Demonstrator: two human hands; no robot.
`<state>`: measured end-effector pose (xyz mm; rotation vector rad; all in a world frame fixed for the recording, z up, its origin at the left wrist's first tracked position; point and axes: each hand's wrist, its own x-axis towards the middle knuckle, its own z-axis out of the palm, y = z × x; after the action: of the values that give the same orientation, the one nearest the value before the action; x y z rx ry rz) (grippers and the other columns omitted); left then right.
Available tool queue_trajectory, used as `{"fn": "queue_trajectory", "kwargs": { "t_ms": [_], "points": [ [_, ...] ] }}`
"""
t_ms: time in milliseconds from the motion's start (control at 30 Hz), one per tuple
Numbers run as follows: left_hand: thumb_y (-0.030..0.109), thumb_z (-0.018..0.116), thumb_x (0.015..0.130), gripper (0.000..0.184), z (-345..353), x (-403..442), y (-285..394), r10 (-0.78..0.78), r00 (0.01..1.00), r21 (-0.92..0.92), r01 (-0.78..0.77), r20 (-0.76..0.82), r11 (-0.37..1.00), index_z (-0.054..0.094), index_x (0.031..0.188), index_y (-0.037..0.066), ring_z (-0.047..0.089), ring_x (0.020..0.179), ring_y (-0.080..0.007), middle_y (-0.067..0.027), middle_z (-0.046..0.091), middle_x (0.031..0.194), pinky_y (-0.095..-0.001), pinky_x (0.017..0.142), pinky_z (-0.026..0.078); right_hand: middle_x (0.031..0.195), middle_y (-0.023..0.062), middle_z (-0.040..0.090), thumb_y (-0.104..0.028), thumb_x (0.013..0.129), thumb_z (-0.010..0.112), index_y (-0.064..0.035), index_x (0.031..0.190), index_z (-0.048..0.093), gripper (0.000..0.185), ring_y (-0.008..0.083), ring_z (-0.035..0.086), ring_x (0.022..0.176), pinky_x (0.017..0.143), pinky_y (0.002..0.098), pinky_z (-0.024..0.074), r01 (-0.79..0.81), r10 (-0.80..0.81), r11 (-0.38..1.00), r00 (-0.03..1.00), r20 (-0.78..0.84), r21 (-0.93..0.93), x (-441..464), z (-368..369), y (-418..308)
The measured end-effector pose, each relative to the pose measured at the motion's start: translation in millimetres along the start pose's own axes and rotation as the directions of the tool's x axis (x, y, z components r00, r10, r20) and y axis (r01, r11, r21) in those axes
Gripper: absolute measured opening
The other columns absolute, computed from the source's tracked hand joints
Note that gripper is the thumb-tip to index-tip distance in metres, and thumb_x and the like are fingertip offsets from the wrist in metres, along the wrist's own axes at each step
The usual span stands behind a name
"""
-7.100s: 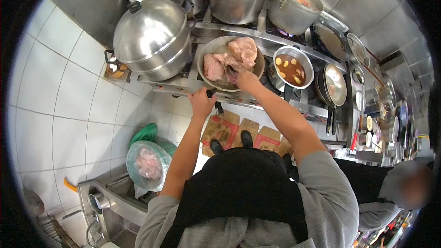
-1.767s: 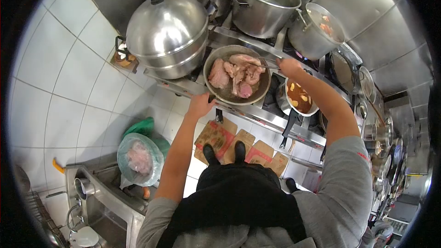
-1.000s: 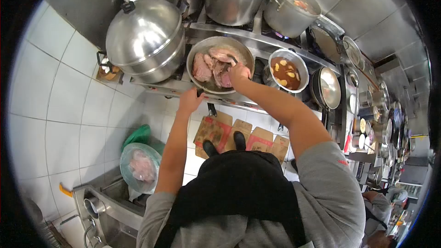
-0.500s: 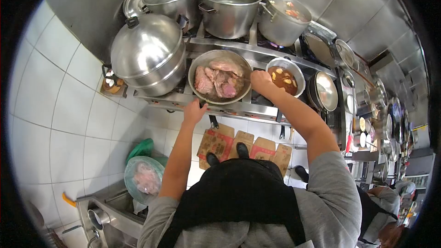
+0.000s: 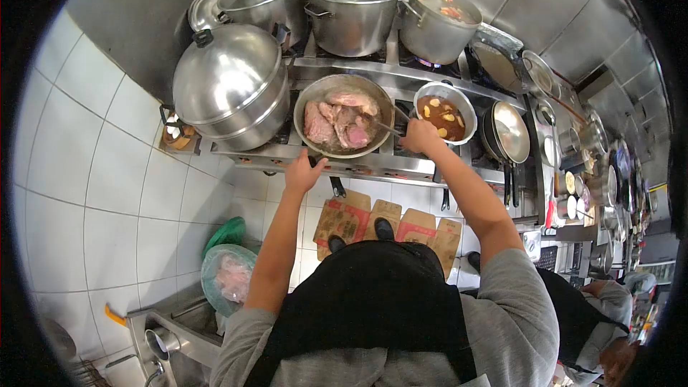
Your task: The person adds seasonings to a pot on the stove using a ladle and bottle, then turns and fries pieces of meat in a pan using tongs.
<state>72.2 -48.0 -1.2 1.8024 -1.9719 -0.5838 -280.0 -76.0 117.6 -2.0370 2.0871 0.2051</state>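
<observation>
Several chunks of meat [image 5: 352, 116] lie in a round pan [image 5: 345, 155] on the stove. My left hand [image 5: 304, 172] is closed round the pan's dark handle at its front left. To the pan's right, my right hand [image 5: 421, 136] grips a metal utensil [image 5: 387, 127] whose far end reaches in among the meat; its tip is hard to make out. Just beyond that hand stands a pot of brown sauce [image 5: 442, 110] with yellowish pieces floating in it.
A large domed steamer [image 5: 228, 79] stands left of the pan. Tall pots [image 5: 353, 18] line the back. Empty pans [image 5: 510, 132] sit at right. A bagged bucket of meat [image 5: 229, 279] is at lower left beside a sink. A co-worker [image 5: 605, 315] is at lower right.
My right hand has moved slightly right and toward me, with the utensil still reaching into the pan. My left hand has stayed on the handle. The camera view has shifted a little.
</observation>
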Motion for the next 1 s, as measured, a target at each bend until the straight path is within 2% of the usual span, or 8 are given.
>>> {"fn": "queue_trajectory", "kwargs": {
  "t_ms": [100, 200, 267, 367, 467, 567, 633, 1000],
  "points": [
    [0.059, 0.068, 0.088, 0.07, -2.5, 0.0, 0.1, 0.021, 1.0, 0.037, -0.021, 0.013, 0.999, 0.056, 0.117, -0.004, 0.067, 0.097, -0.0487, -0.0316, 0.07, 0.101, -0.0564, 0.083, 0.053, 0.112, 0.03, 0.07, -0.046, 0.078, 0.077, 0.0088, 0.103, 0.07, 0.06, 0.0414, 0.068, 0.108, 0.095, 0.0472, 0.0549, 0.011, -0.016, 0.998, 0.998, 0.065, 0.069, 8.5, -6.2, 10.3],
    [0.059, 0.068, 0.088, 0.07, -12.3, -4.1, 9.2, 0.001, 1.0, 0.047, -0.002, 0.028, 0.999, 0.056, 0.116, -0.004, 0.068, 0.093, -0.0485, -0.0313, 0.07, 0.097, -0.0559, 0.08, 0.054, 0.088, 0.0209, 0.071, -0.044, 0.085, 0.075, 0.0061, 0.088, 0.069, 0.05, 0.0297, 0.07, 0.074, 0.065, 0.0409, 0.0572, -0.085, -0.019, 0.918, 0.966, 0.258, 0.387, 26.8, -2.8, 24.1],
    [0.059, 0.068, 0.087, 0.069, -15.9, -7.4, 11.7, -0.014, 1.0, 0.044, 0.013, 0.027, 0.999, 0.056, 0.115, -0.004, 0.068, 0.091, -0.0483, -0.0309, 0.07, 0.094, -0.0553, 0.078, 0.054, 0.069, 0.0073, 0.06, -0.044, 0.092, 0.072, 0.0016, 0.087, 0.066, 0.046, 0.0147, 0.056, 0.053, 0.043, 0.0289, 0.0451, -0.28, -0.022, 0.656, 0.921, 0.388, 0.701, 27.5, 4.7, 28.3],
    [0.058, 0.068, 0.088, 0.067, -8.1, -6.8, 5.8, 0.001, 1.0, 0.035, -0.001, -0.013, 0.999, 0.057, 0.112, -0.003, 0.069, 0.089, -0.0481, -0.0303, 0.07, 0.091, -0.0548, 0.076, 0.054, 0.067, 0.0033, 0.056, -0.048, 0.093, 0.07, 0.007, 0.097, 0.062, 0.056, 0.0115, 0.053, 0.052, 0.041, 0.0239, 0.0418, -0.461, -0.159, 0.178, 0.859, 0.487, 0.87, 30.1, 19.3, 32.2],
    [0.057, 0.068, 0.088, 0.065, 2.5, -6.7, -1.7, 0.025, 0.999, 0.037, -0.024, -0.033, 0.999, 0.057, 0.111, -0.003, 0.068, 0.09, -0.0481, -0.0298, 0.07, 0.092, -0.0546, 0.077, 0.054, 0.066, -0.0005, 0.051, -0.054, 0.094, 0.067, 0.0109, 0.101, 0.056, 0.066, 0.0088, 0.049, 0.051, 0.04, 0.0209, 0.0396, -0.697, -0.283, -0.246, 0.717, 0.637, 0.674, 35.4, 26.2, 28.0],
    [0.055, 0.068, 0.089, 0.062, 2.4, -5.9, 2.0, 0.022, 1.0, 0.054, -0.022, 0.001, 0.998, 0.057, 0.109, -0.003, 0.068, 0.091, -0.0483, -0.0292, 0.071, 0.094, -0.0545, 0.079, 0.053, 0.07, 0.0018, 0.05, -0.054, 0.098, 0.06, 0.0049, 0.103, 0.053, 0.06, 0.0093, 0.048, 0.052, 0.042, 0.02, 0.0405, -0.794, -0.473, -0.413, 0.605, 0.64, 0.445, 52.2, 43.5, 22.9],
    [0.052, 0.069, 0.09, 0.058, 2.6, -6.5, 3.1, 0.034, 0.999, 0.052, -0.034, -0.01, 0.998, 0.057, 0.106, -0.002, 0.068, 0.09, -0.0485, -0.0287, 0.071, 0.093, -0.0546, 0.079, 0.052, 0.07, 0.0015, 0.048, -0.052, 0.094, 0.069, 0.0082, 0.1, 0.051, 0.063, 0.0088, 0.049, 0.053, 0.041, 0.0184, 0.0415, -0.73, -0.441, -0.518, 0.675, 0.592, 0.446, 56.6, 50.3, 9.0],
    [0.042, 0.068, 0.093, 0.044, 10.4, -0.9, 2.0, 0.003, 1.0, 0.109, -0.001, -0.018, 0.994, 0.057, 0.102, 0.0, 0.068, 0.083, -0.0459, -0.0253, 0.07, 0.084, -0.0563, 0.072, 0.052, 0.07, 0.0008, 0.05, -0.05, 0.093, 0.07, 0.0022, 0.102, 0.053, 0.056, 0.0098, 0.051, 0.056, 0.045, 0.0192, 0.0458, -0.676, -0.507, -0.711, 0.684, 0.524, 0.195, 123.3, 85.7, -34.2]
  ]
}}
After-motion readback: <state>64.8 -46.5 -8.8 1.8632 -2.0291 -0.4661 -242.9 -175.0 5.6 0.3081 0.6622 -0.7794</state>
